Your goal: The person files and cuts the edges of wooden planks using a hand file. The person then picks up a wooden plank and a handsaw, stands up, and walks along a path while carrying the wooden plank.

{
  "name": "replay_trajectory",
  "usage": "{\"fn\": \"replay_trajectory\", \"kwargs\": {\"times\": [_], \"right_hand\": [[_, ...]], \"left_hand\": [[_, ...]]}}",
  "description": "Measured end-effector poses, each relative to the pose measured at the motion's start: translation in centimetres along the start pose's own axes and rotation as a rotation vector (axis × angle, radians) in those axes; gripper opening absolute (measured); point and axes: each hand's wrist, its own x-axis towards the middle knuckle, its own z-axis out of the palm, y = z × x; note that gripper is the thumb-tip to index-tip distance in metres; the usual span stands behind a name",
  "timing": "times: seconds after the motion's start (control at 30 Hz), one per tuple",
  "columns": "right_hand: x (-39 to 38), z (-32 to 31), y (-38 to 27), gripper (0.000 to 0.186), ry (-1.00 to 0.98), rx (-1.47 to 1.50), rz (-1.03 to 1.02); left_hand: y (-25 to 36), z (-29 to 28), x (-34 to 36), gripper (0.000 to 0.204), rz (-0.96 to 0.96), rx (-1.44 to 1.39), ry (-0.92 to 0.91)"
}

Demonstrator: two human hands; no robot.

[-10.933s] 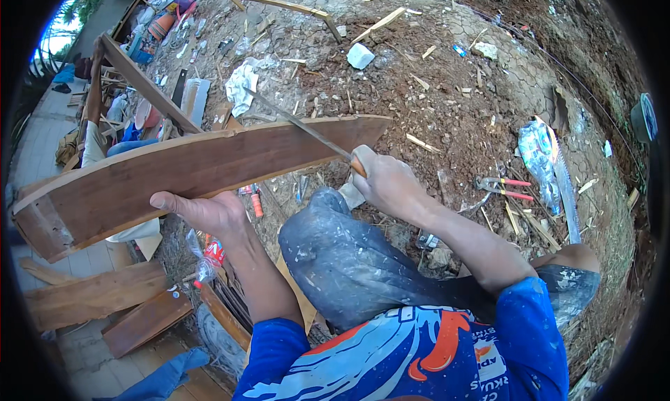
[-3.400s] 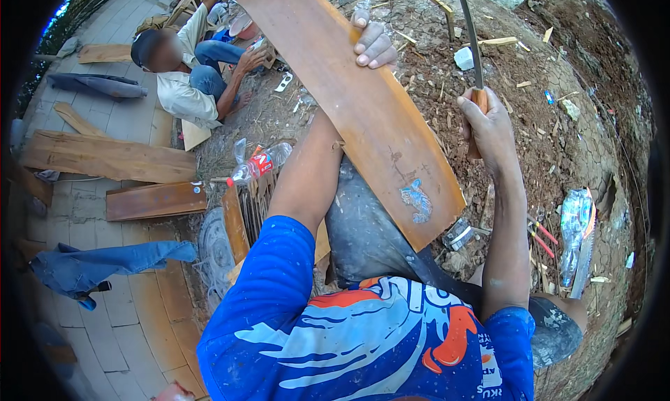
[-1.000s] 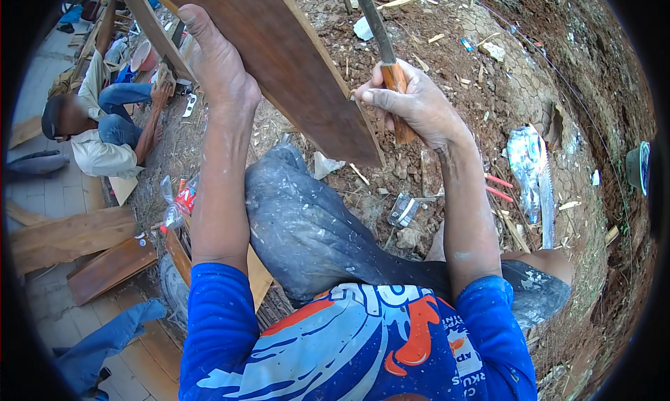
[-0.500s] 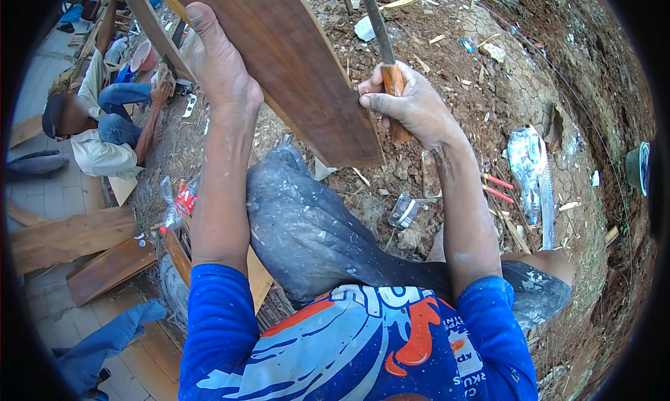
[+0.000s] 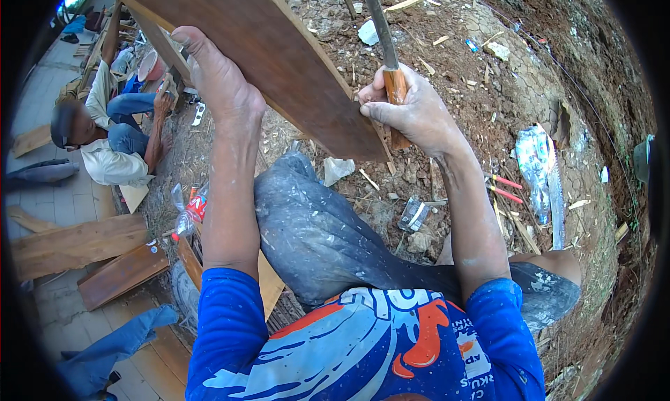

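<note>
A long brown wooden plank (image 5: 279, 59) slants from the upper left down to its lower end above my knee. My left hand (image 5: 222, 76) grips its left edge, thumb lying along the face and the other fingers hidden behind the board. My right hand (image 5: 415, 111) is closed round the wooden handle of a long-bladed knife (image 5: 380, 27). The blade points up and away, its tip outside the picture. This hand is close beside the plank's right edge near the lower end, where a thin sliver of wood (image 5: 391, 168) sticks out.
To the left, a co-worker (image 5: 105, 146) sits handling wood, near loose boards (image 5: 84, 244) on paving. A plastic bottle (image 5: 192, 209) lies by my left forearm. At right are red-handled pliers (image 5: 504, 188), a saw blade (image 5: 556, 202), a clear container (image 5: 414, 214) and scattered wood chips.
The plank has shifted and turned slightly against my hands, and the sliver at its lower end now shows. Both hands keep their holds. The whole view has shifted a little.
</note>
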Motion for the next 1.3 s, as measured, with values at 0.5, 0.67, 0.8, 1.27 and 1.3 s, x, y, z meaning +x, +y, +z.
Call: {"fn": "replay_trajectory", "kwargs": {"times": [0.5, 0.67, 0.8, 1.27, 1.3], "right_hand": [[-2.1, 2.5, -2.3, 0.026, -0.061, -0.089, -0.157], [-2.5, 3.5, -3.9, 0.027, -0.068, -0.219, -0.191], [-2.1, 3.5, -3.6, 0.026, -0.058, -0.291, -0.178], [-2.0, 4.0, -2.9, 0.022, 0.031, -0.273, -0.322], [-1.9, 3.9, -3.1, 0.021, 0.063, -0.226, -0.293]], "left_hand": [[1.2, -6.2, 1.9, 0.023, 0.269, -0.532, -0.713], [1.2, -6.9, 2.9, 0.029, 0.364, -0.607, -0.824], [1.9, -6.4, 2.5, 0.024, 0.340, -0.528, -0.770], [2.2, -7.6, 2.2, 0.022, 0.386, -0.506, -0.682], [2.4, -7.9, 2.4, 0.024, 0.388, -0.496, -0.651]]}}
